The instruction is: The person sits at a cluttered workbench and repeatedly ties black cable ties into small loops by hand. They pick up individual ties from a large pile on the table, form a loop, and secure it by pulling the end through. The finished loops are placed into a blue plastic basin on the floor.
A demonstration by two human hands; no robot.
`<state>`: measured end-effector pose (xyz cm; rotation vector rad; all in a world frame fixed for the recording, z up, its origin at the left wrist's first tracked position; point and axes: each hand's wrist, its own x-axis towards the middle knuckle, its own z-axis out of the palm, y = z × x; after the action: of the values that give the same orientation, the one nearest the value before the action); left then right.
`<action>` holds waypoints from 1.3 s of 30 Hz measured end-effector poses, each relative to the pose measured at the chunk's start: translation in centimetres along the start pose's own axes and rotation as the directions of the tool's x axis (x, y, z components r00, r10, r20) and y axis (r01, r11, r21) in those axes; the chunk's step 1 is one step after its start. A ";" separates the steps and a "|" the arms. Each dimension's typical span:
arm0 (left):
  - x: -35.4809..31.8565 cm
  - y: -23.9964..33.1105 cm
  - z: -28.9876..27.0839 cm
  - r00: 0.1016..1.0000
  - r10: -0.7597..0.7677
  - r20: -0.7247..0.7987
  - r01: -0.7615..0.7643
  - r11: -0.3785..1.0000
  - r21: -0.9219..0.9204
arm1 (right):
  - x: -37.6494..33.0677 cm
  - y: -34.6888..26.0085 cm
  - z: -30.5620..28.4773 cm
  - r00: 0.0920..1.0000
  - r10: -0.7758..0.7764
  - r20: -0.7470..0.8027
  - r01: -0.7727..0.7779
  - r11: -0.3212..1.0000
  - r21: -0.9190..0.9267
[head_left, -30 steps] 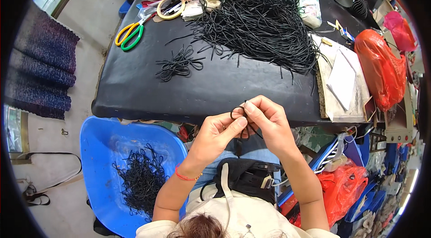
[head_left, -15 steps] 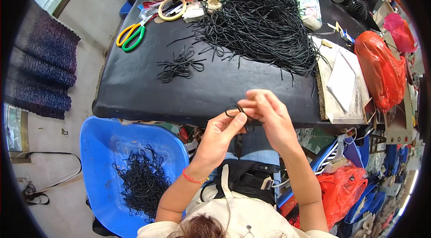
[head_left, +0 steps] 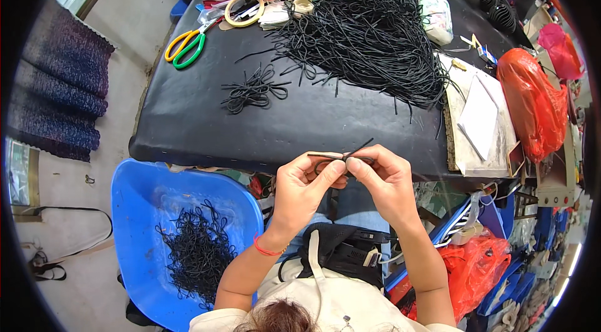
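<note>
Black cord (head_left: 360, 147) partly invisible behind fingers (head_left: 330, 175)

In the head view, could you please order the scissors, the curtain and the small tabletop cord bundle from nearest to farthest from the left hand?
From the left hand:
1. Small cord bundle: tabletop, ahead-left.
2. Scissors: tabletop's left side.
3. Curtain: far left.

We've got a cream short-sleeved top (head_left: 357, 300), blue jeans (head_left: 368, 210), black waist pouch (head_left: 337, 235), pale strap (head_left: 316, 264), thin red bracelet (head_left: 269, 251) on left wrist.
</note>
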<state>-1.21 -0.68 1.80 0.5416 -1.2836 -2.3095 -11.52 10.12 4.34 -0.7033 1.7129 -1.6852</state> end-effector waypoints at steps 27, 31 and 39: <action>8.8 4.1 -10.0 0.752 0.652 -0.096 -0.010 0.156 0.988 | 0.4 2.1 -0.7 0.968 0.245 0.049 -0.244 0.969 -0.023; 10.6 3.6 -10.2 0.798 0.537 0.272 -0.223 -0.157 0.962 | 0.6 2.3 -0.4 0.953 0.291 0.089 -0.286 0.956 -0.065; -1.7 5.2 -13.7 0.848 0.505 0.159 -0.140 -0.076 0.987 | 0.9 2.5 -2.0 0.944 0.310 0.115 -0.301 0.950 -0.089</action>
<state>8.46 -11.68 -0.25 0.7552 -2.4362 -0.4205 -13.46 10.82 1.81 -0.5315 1.6987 -1.3445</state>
